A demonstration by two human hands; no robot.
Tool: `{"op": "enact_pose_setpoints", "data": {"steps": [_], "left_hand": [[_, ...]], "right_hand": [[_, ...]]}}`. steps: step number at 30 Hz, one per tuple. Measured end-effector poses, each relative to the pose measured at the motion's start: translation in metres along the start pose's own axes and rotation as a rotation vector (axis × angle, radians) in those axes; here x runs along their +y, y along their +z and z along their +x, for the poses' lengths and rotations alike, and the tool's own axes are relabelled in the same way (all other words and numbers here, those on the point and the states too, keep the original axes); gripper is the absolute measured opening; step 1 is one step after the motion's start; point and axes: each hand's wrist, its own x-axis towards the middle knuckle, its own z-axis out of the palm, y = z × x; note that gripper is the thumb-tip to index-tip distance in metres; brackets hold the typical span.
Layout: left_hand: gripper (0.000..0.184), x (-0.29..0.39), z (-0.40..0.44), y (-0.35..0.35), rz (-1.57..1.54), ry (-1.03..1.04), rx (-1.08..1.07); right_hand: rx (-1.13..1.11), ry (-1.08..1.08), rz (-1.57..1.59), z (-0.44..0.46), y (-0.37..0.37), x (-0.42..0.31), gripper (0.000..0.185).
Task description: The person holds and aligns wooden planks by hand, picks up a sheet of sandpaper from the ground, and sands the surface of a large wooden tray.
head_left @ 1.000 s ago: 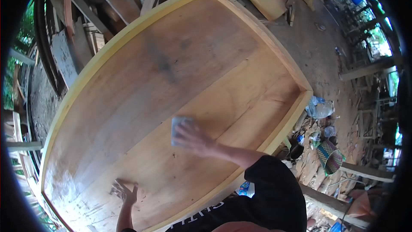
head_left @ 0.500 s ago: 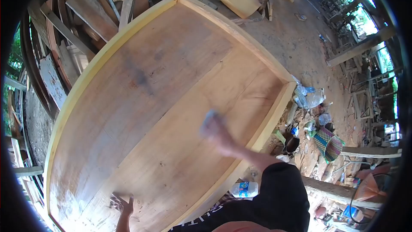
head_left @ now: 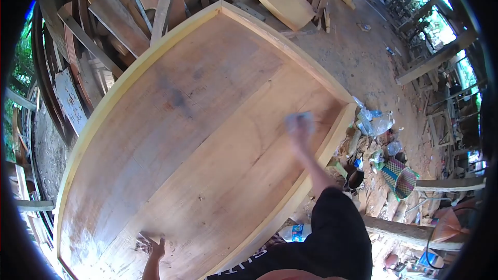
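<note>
A large wooden panel [head_left: 207, 140] with a raised pale rim fills the middle of the view. My right hand [head_left: 299, 130], blurred by motion, is closed on a light blue-grey pad [head_left: 307, 119] against the panel, near its right corner. At the lower left, my left hand [head_left: 152, 247] rests on the panel with its fingers spread and nothing in it. Dark patches mark the upper part of the wood.
Planks [head_left: 119, 21] are stacked behind the upper left rim. On the ground at right lie plastic bottles [head_left: 381, 124] and a woven basket [head_left: 399, 178]. Another bottle [head_left: 295, 233] is beside the panel's near edge. A beam [head_left: 410, 232] crosses the lower right.
My right hand has moved with the pad up and to the right across the panel, toward the right corner. My left hand stays at the same spot. The camera view has shifted.
</note>
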Motion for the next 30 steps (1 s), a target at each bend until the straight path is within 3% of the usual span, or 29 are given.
{"op": "enact_pose_setpoints", "data": {"steps": [1,3,4,5,6,7,10,11,13,14,15,17,18,19,23,26,27,29,30], "left_hand": [[0.120,0.006,-0.006,-0.004,-0.007,0.004,0.004],[0.118,0.026,-0.022,-0.021,-0.012,-0.032,-0.070],[0.118,0.034,-0.026,-0.027,-0.016,-0.034,-0.060],[0.119,0.039,-0.030,-0.031,-0.015,-0.047,-0.093],[0.119,0.038,-0.033,-0.034,-0.011,-0.062,-0.128],[0.120,0.013,-0.011,-0.014,-0.043,-0.029,-0.091],[0.120,0.020,-0.018,-0.019,-0.003,-0.024,-0.031],[0.120,0.021,-0.020,-0.020,-0.024,0.008,-0.031],[0.119,0.028,-0.022,-0.024,0.005,-0.016,-0.017],[0.119,0.023,-0.022,-0.022,0.037,-0.037,-0.005],[0.119,0.007,-0.004,-0.005,0.104,-0.014,0.049],[0.120,0.001,0.001,0.001,0.097,-0.010,0.044],[0.120,0.004,0.001,-0.001,0.089,-0.011,0.047],[0.120,0.010,-0.006,-0.006,0.100,-0.023,0.041],[0.120,0.011,-0.010,-0.006,0.082,-0.016,0.074],[0.121,0.009,-0.007,-0.002,0.056,-0.033,0.100],[0.122,0.010,-0.010,-0.004,0.062,-0.008,0.095],[0.121,0.008,-0.007,0.000,0.052,-0.024,0.097],[0.121,0.008,-0.005,0.001,0.042,-0.035,0.105]], "right_hand": [[-0.144,0.128,0.516,-0.051,0.020,-0.062,0.046],[-0.268,0.194,0.968,-0.156,0.102,-0.100,0.034],[-0.608,-0.267,0.251,-0.185,0.105,-0.116,0.037],[-0.644,-0.879,-0.305,-0.215,0.107,-0.132,0.042],[-0.616,-1.163,-0.240,-0.241,0.126,-0.124,0.045],[-0.564,-0.986,-0.078,-0.231,0.142,-0.128,0.039],[-0.222,-0.862,-0.344,-0.108,0.149,-0.118,0.044],[-0.086,-0.718,-0.303,-0.073,0.100,-0.126,0.042],[0.108,-0.404,-0.422,0.007,0.085,-0.038,0.042],[0.173,-0.299,-0.651,0.018,0.067,-0.003,0.045],[0.173,-0.301,-0.655,0.003,0.061,-0.015,0.045],[-0.018,-0.015,-0.665,-0.051,0.053,-0.048,0.057],[0.138,0.035,-0.021,-0.092,0.090,-0.063,0.060],[0.114,-0.031,0.156,-0.139,0.113,-0.086,0.051],[-0.110,-0.744,0.069,-0.353,0.174,-0.178,0.019],[-0.073,-1.127,0.333,-0.390,0.201,-0.172,0.014],[-0.268,-0.910,0.059,-0.358,0.214,-0.151,0.030],[-0.325,-0.343,0.042,-0.251,0.178,-0.135,0.065],[-0.294,-0.037,0.568,-0.209,0.127,-0.143,0.067]]}}
